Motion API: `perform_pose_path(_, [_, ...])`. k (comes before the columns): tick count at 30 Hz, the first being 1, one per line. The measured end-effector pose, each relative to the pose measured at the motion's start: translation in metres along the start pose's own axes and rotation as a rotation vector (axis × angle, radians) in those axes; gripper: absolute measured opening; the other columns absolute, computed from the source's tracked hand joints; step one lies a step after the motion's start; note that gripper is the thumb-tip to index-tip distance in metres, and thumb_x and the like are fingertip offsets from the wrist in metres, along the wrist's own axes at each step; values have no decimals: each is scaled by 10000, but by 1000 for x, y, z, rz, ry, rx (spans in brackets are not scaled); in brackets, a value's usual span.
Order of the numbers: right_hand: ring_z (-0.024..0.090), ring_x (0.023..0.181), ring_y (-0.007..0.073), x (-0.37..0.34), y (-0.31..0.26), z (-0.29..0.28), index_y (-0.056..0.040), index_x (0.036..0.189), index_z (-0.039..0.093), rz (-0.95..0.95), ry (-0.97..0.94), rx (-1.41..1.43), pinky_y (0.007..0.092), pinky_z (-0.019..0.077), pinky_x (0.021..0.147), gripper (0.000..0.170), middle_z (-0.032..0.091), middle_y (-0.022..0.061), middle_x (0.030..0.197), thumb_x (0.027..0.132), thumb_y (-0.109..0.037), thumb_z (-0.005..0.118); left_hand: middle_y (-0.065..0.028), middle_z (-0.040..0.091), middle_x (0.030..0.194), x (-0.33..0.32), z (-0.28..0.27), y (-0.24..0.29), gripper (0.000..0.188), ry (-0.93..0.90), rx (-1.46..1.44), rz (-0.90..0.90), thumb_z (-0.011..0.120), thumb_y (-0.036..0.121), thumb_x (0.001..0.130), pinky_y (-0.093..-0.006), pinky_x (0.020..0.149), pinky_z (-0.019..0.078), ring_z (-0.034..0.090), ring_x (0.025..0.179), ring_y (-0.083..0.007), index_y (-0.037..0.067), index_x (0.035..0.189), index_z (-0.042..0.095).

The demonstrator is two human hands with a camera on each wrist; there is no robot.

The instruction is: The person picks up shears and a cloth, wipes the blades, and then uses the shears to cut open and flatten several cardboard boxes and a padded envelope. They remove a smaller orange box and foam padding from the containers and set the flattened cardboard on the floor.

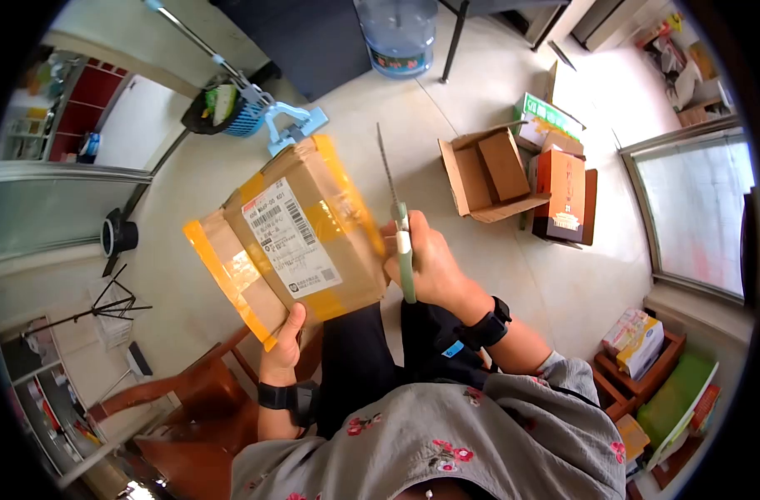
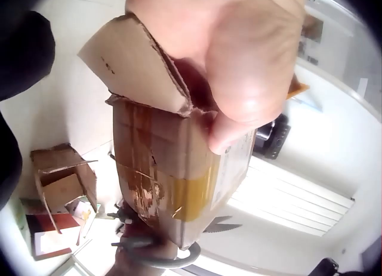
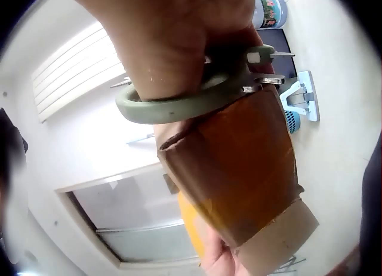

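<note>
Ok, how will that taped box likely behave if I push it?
The box should feel fairly stiff, as its sides hold their shape. Its projecting flap may bend, being thin cardboard. The glossy yellow tape could be slippery.

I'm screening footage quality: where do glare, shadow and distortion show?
Head view: fisheye bending, black corners, glints on the yellow tape; left wrist view: white slatted panel washed out; right wrist view: right hand partly shaded against brightness behind.
</note>
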State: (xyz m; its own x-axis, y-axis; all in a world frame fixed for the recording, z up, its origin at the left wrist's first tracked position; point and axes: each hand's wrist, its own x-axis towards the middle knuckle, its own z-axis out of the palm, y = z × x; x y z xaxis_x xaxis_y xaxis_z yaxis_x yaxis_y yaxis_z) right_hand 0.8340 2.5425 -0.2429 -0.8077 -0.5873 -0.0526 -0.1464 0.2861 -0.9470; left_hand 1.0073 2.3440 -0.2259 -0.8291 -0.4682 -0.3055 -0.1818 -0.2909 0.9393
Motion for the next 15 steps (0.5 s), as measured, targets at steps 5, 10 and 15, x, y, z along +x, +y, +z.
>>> perform_pose_path(5, [566,729,436,-43,-41,-8,8,1044,371,-256,-243,-59,426,461,626,461,559,232,770,713,-78,680,-56,471,1335,-84,-8,23,547,31,-42,100,643,127,880,-332,1051,326,435,1231,-195,23,1357,397])
perform_pose_path(10, [585,713,384,-90,-78,4,30,1014,391,-239,-208,19,400,464,617,452,577,228,795,710,-104,697,-56,478,1325,-148,-23,42,563,3,35,213,666,130,863,-326,1039,333,438,1221,-195,21,1351,407])
perform_pose_path(15, [584,782,401,-138,-115,9,34,1026,398,-166,-50,-18,404,463,681,436,575,241,824,718,-100,677,-61,506,1298,-178,-41,26,568,38,-81,251,702,140,836,-327,1023,346,454,1200,-198,18,1326,442])
